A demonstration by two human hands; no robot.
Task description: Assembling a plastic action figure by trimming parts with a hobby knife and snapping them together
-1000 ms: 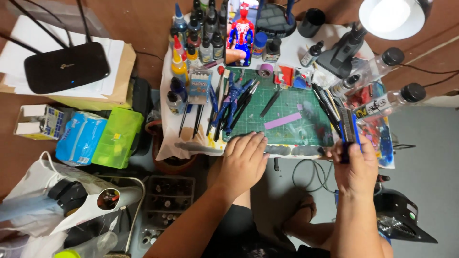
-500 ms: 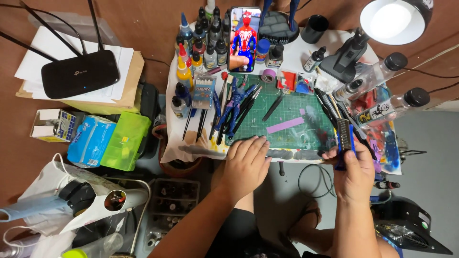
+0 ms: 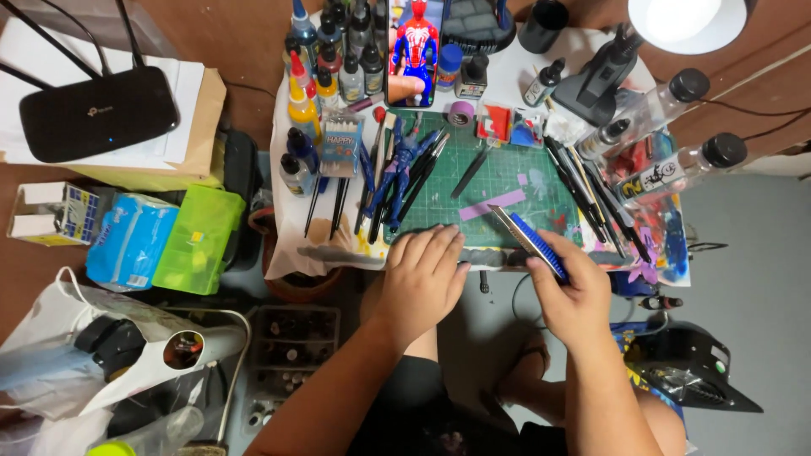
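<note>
— What did the work surface look like?

— A small table (image 3: pixel 541 63) draped in a paint-stained white cloth, crowded edge to edge. A green cutting mat (image 3: pixel 507 190) lay in the middle. Along the far edge stood a row of paint bottles (image 3: pixel 334 59), with a phone (image 3: pixel 416 51) propped upright showing a red and blue figure. A lit lamp (image 3: pixel 680 21) hung over the far right corner, and two clear bottles with black caps (image 3: pixel 676 135) lay tilted near the right edge. Brushes and tweezers were spread across the mat's left half.

— And the room around it?

— A brown floor to the left held a black router (image 3: pixel 97 110) on papers, a green plastic box (image 3: pixel 198 236) and a white bag (image 3: pixel 101 355).

— Where was the knife?

— The utility knife (image 3: pixel 530 241), blue-bodied with a grey blade end, sat at the near edge of the mat, angled up and leftward toward a purple tape strip (image 3: pixel 492 205).

— The hands?

— The right hand (image 3: pixel 574 295) had its fingers curled round the knife's handle. The left hand (image 3: pixel 427 274) lay flat, fingers loosely spread and holding nothing, pressing on the mat's near edge.
</note>
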